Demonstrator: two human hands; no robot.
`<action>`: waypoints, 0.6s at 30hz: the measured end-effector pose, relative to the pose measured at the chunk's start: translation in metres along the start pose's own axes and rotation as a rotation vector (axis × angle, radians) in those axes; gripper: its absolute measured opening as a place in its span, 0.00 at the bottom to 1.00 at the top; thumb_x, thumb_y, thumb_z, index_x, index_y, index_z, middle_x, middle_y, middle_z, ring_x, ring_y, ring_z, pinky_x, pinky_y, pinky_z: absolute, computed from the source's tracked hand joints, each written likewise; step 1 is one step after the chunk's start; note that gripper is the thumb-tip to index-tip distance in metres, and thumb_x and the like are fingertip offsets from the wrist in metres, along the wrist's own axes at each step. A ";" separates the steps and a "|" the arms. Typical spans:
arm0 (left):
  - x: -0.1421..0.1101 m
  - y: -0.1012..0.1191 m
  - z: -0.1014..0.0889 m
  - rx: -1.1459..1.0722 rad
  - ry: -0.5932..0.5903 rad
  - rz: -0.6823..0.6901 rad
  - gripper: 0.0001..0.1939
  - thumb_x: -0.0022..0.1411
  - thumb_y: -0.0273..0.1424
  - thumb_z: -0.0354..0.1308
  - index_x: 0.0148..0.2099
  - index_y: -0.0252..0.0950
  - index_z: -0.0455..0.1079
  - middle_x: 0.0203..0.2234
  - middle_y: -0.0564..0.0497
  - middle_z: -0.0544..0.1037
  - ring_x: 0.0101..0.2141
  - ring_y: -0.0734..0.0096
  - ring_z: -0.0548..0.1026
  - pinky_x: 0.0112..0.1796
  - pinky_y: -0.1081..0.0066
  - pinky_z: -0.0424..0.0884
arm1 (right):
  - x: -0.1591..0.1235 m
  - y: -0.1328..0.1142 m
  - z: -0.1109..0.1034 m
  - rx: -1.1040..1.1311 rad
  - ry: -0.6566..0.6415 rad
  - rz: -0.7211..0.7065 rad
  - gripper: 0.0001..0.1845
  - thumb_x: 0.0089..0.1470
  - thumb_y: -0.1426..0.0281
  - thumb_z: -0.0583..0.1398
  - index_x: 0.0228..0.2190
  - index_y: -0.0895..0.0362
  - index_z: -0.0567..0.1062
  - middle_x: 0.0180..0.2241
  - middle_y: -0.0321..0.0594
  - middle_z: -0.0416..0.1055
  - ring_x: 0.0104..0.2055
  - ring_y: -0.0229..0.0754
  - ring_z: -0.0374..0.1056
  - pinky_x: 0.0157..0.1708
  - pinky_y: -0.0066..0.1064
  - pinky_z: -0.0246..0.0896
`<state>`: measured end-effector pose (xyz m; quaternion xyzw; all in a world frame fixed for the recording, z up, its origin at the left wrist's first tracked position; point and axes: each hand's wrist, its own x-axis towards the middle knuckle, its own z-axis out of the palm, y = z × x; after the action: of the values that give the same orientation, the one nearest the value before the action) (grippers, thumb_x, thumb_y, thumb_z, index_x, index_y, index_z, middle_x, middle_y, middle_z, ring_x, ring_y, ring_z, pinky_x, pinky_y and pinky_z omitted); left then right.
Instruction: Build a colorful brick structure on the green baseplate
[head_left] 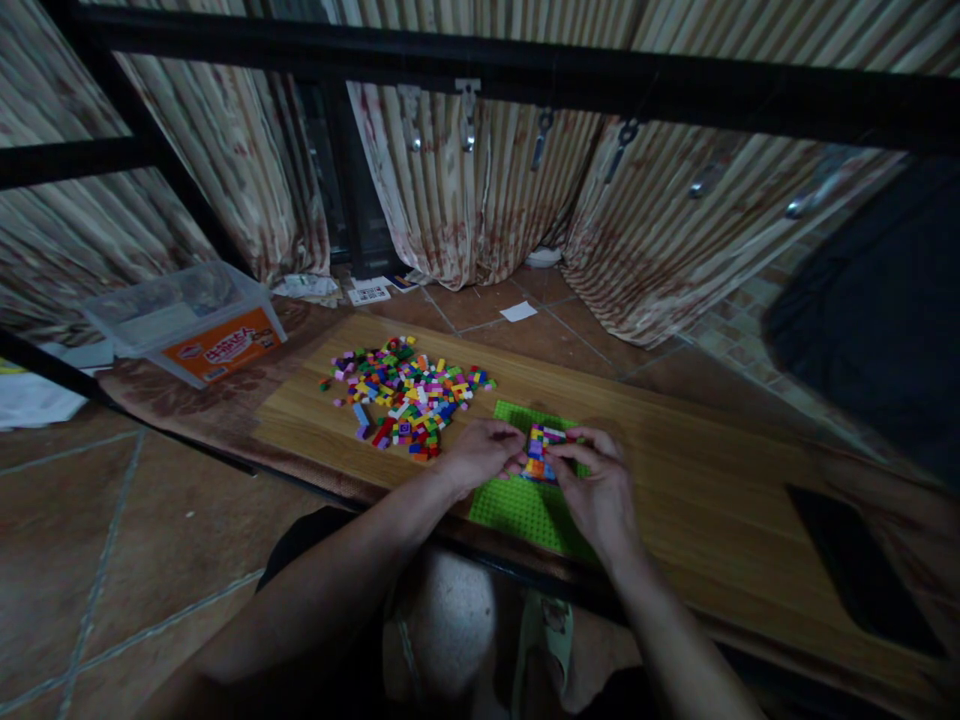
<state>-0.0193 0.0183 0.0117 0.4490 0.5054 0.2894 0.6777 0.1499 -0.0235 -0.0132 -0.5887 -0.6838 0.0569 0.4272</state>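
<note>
A green baseplate [517, 505] lies on a wooden board [675, 450]. On it stands a small multicoloured brick build [541, 450]. My left hand [480, 452] has its fingers closed against the build's left side. My right hand [596, 490] pinches the build from the right, fingertips on its top edge. A pile of loose coloured bricks [409, 390] lies on the board to the left of my hands.
A clear plastic box with an orange label [187, 325] sits at the far left. A dark phone [855, 565] lies on the board at the right. Striped curtains [480, 180] hang behind, under a black metal bar [525, 75]. Tiled floor lies below.
</note>
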 end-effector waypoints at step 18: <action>0.001 -0.003 0.002 -0.050 0.005 0.015 0.04 0.59 0.30 0.57 0.32 0.36 0.71 0.21 0.55 0.76 0.20 0.79 0.70 0.24 0.78 0.65 | -0.018 -0.006 -0.002 -0.288 -0.083 -0.166 0.14 0.59 0.69 0.54 0.42 0.51 0.78 0.46 0.44 0.71 0.47 0.50 0.63 0.45 0.46 0.63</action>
<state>-0.0171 0.0175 0.0089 0.4351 0.4963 0.3082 0.6852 0.1460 -0.0421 -0.0178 -0.5826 -0.7481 -0.0527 0.3133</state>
